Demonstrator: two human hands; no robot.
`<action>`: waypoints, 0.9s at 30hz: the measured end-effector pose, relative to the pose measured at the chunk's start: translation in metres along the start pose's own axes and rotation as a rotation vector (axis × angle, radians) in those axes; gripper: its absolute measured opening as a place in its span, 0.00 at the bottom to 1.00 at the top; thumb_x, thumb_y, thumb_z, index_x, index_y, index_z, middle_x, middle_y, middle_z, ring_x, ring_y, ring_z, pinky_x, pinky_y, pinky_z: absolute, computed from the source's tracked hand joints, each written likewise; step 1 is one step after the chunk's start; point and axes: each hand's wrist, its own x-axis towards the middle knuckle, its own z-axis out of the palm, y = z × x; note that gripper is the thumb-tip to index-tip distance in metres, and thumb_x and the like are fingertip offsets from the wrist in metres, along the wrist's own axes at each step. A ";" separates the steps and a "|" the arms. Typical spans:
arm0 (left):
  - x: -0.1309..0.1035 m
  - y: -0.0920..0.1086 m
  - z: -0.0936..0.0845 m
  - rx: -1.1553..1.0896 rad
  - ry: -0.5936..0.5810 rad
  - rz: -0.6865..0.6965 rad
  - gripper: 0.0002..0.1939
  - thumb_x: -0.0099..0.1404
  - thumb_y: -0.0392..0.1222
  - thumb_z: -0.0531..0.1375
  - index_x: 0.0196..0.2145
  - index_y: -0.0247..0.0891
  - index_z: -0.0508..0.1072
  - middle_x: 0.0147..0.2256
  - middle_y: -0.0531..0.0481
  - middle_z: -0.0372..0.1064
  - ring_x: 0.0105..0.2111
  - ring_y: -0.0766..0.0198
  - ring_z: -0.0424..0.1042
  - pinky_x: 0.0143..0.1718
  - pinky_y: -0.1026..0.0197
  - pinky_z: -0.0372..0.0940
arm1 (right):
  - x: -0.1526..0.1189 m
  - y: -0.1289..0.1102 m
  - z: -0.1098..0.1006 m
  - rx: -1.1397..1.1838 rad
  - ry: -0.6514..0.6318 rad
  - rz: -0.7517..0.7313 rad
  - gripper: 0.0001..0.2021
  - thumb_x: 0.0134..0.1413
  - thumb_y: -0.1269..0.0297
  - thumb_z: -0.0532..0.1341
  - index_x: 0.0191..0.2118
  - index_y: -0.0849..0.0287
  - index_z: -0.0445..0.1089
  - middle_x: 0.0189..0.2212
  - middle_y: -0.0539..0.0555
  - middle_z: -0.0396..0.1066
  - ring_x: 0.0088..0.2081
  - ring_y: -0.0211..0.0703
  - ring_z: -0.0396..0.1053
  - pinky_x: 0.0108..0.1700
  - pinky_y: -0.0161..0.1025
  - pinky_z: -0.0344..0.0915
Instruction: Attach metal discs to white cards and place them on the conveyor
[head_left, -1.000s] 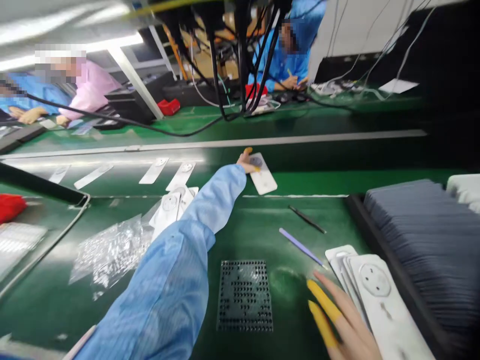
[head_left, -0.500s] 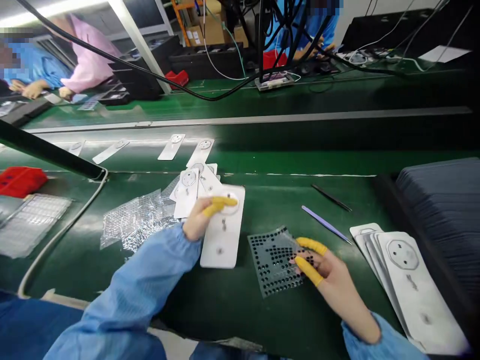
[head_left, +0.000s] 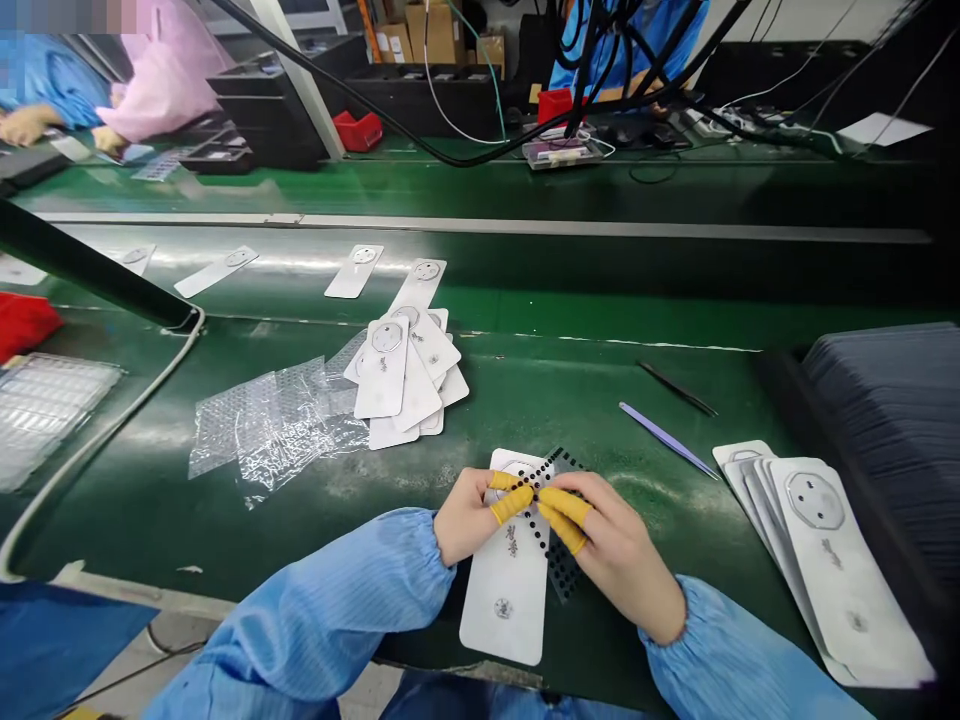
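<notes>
Both left hand (head_left: 466, 515) and right hand (head_left: 628, 555) partly hide the pinched dotted sheet (head_left: 564, 572).

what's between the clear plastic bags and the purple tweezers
A pile of white plates, then bare green table, as the head view shows.

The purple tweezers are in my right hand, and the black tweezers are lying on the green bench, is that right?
Not quite: the purple tweezers aren't in your right hand. The head view shows them lying on the green bench, near the black tweezers. Your right hand is at the dotted sheet. The black tweezers are as you say.
</notes>
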 end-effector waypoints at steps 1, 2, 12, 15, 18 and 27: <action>-0.001 -0.001 0.000 -0.024 -0.003 -0.017 0.23 0.53 0.57 0.65 0.31 0.30 0.80 0.31 0.43 0.77 0.30 0.58 0.74 0.33 0.60 0.68 | 0.002 -0.002 0.004 -0.015 -0.027 -0.031 0.10 0.59 0.75 0.55 0.45 0.60 0.68 0.41 0.59 0.70 0.43 0.44 0.69 0.41 0.42 0.73; -0.001 -0.002 0.001 -0.048 -0.002 -0.036 0.24 0.52 0.58 0.65 0.31 0.30 0.80 0.31 0.43 0.77 0.30 0.59 0.73 0.32 0.61 0.68 | 0.002 -0.002 0.007 -0.047 -0.040 -0.062 0.09 0.59 0.76 0.55 0.43 0.61 0.68 0.41 0.60 0.70 0.43 0.45 0.70 0.40 0.42 0.73; -0.006 0.001 0.005 -0.256 -0.020 -0.218 0.23 0.44 0.57 0.70 0.27 0.31 0.80 0.26 0.47 0.76 0.24 0.65 0.70 0.26 0.65 0.64 | -0.004 0.005 0.007 -0.308 -0.071 -0.281 0.14 0.60 0.76 0.49 0.38 0.63 0.72 0.42 0.64 0.74 0.45 0.47 0.72 0.43 0.42 0.75; -0.008 0.004 0.004 -0.269 -0.025 -0.235 0.23 0.45 0.57 0.70 0.26 0.31 0.80 0.24 0.48 0.75 0.22 0.67 0.68 0.25 0.66 0.63 | -0.001 0.003 0.004 -0.299 -0.094 -0.283 0.13 0.60 0.76 0.50 0.39 0.65 0.72 0.41 0.65 0.74 0.45 0.48 0.72 0.41 0.43 0.75; -0.010 0.008 0.004 -0.191 -0.014 -0.163 0.21 0.48 0.55 0.69 0.28 0.31 0.80 0.27 0.47 0.75 0.25 0.65 0.69 0.25 0.66 0.62 | -0.001 0.002 0.004 -0.257 -0.068 -0.280 0.10 0.59 0.77 0.52 0.39 0.68 0.71 0.41 0.68 0.72 0.46 0.51 0.71 0.42 0.44 0.74; -0.010 0.011 -0.002 0.341 -0.042 0.089 0.13 0.62 0.46 0.59 0.34 0.34 0.79 0.34 0.45 0.77 0.35 0.55 0.74 0.40 0.58 0.67 | -0.003 0.018 0.023 0.097 0.007 0.073 0.08 0.60 0.71 0.56 0.44 0.59 0.66 0.40 0.59 0.70 0.42 0.43 0.70 0.42 0.40 0.72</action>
